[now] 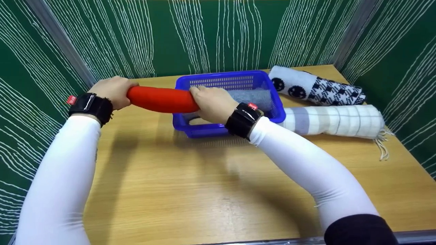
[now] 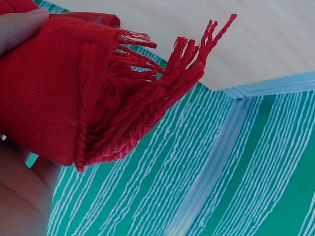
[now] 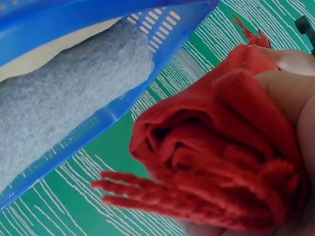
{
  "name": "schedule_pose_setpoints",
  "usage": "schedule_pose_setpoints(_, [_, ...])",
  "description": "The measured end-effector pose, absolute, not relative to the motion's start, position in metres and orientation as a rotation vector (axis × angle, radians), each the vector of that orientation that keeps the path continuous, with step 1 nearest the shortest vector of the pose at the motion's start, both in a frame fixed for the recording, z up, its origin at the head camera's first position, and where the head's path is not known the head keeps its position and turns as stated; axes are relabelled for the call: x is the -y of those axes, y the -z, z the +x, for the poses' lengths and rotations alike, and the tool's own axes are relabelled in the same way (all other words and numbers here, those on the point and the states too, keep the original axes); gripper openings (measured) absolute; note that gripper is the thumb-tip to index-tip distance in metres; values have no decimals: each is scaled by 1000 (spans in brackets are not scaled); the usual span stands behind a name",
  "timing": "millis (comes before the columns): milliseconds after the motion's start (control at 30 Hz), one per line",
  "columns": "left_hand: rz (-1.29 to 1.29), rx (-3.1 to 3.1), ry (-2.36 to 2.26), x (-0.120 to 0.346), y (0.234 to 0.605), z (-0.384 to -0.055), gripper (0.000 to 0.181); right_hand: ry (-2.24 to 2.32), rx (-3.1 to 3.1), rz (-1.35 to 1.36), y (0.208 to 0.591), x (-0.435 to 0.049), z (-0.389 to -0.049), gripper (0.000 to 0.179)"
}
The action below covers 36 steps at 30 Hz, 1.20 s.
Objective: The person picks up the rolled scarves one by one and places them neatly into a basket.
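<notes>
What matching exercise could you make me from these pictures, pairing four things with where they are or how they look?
1. red roll
2. grey roll
3. basket
4. cream checked roll

A. blue, with slotted walls
B. on the table, fringe at one end
C. held by left grip and right grip
D. inside the basket

Pairs: 1-C, 2-D, 3-A, 4-B

Red scarf [image 1: 160,99]: 1 roll, woven cloth, coiled layers visible at right end, twisted tassels [image 2: 140,105] loose at both ends. Raised above worktop [image 1: 170,177], gripped by 2 hands [image 1: 214,103], 1 per end. Axis left to right; right end overlaps blue basket [image 1: 207,131] in head view.
</notes>
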<state>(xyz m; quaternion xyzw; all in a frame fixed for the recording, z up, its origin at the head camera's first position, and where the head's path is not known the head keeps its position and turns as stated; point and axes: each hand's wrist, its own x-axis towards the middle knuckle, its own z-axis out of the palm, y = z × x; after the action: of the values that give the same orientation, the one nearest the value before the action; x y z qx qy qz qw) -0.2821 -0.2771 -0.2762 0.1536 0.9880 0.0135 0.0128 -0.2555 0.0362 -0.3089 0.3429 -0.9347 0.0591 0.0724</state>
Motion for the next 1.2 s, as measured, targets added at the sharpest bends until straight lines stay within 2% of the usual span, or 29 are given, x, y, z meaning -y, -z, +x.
schedule_pose_setpoints(67, [491,-3081,-44,275,277,-283,32,-173,2811,1025,309,-39,-257,75])
schedule_pose_setpoints(400, [498,-3077,-82,263,275,-283,36,-198,2812,980,305,-55,-267,49])
schedule_pose_setpoints(733, [520,-3064,-72,252,276,-287,37,-194,2862,913,302,-70,-274,52])
schedule_pose_setpoints(1200, [594,-3088,-44,242,275,-290,35,-190,2850,889,298,-85,-279,44])
